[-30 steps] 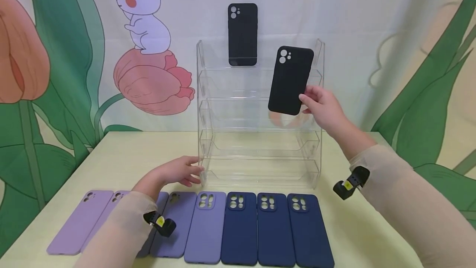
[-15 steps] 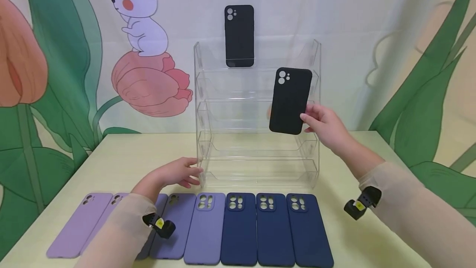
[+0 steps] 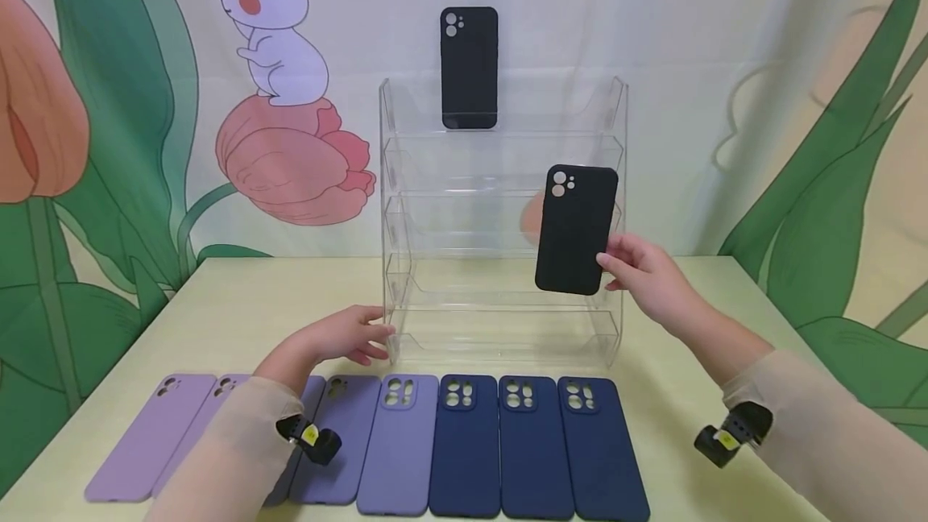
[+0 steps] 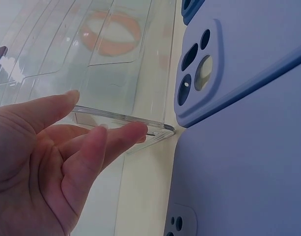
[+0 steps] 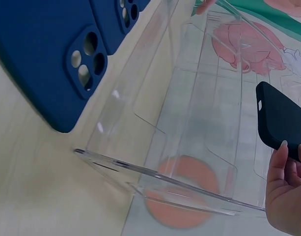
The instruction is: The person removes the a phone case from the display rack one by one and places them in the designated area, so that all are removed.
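Head view: right hand (image 3: pixel 645 280) pinching black case (image 3: pixel 576 229) (left hand (image 3: pixel 341 338) on rack (image 3: pixel 500 151)).

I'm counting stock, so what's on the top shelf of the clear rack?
One black phone case stands upright on the top tier of the clear rack. Its bottom edge sits behind the shelf lip, blurred. The other tiers look bare.

Left hand (image 3: pixel 341 338) low, forearm reaching forward, palm turned inward, fingers nearly straight and relaxed, fingertips (image 4: pixel 135 132) extended, thumb above them. Right hand (image 3: pixel 645 276) raised higher, arm stretched forward from lower right, thumb and fingers curled in pinch. Sheer sleeves on both forearms; black strap at each wrist.
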`<state>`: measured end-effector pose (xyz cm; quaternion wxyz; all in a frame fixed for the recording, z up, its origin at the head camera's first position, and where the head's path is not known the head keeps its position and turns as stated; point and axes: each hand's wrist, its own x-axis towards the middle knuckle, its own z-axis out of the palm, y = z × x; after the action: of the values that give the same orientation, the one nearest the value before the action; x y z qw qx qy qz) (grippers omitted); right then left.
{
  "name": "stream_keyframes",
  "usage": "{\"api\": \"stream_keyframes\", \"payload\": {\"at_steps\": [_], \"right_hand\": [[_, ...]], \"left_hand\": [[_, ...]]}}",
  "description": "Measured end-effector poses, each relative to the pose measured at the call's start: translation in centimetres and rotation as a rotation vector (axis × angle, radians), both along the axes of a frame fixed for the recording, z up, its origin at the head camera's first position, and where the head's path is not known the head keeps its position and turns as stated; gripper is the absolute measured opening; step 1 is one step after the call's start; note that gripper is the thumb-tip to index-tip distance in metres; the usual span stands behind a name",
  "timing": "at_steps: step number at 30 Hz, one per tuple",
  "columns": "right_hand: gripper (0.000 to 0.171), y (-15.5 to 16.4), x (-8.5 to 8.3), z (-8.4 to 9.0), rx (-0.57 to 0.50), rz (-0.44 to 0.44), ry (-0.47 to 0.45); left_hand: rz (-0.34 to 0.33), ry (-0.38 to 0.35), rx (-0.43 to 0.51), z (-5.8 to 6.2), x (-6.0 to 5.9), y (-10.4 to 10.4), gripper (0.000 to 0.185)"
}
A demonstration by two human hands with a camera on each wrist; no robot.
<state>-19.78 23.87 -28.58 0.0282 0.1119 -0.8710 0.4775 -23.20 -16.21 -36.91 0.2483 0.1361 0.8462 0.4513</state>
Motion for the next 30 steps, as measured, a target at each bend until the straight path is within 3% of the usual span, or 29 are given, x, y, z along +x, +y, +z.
{"api": "stream_keyframes", "payload": {"at_steps": [30], "right_hand": [[0.039,3.0,4.5,-3.4,-0.007,0.044,-0.101]], "left_hand": [[-0.003,-0.003,0.014,0.0,0.0,-0.2,0.049]]}}
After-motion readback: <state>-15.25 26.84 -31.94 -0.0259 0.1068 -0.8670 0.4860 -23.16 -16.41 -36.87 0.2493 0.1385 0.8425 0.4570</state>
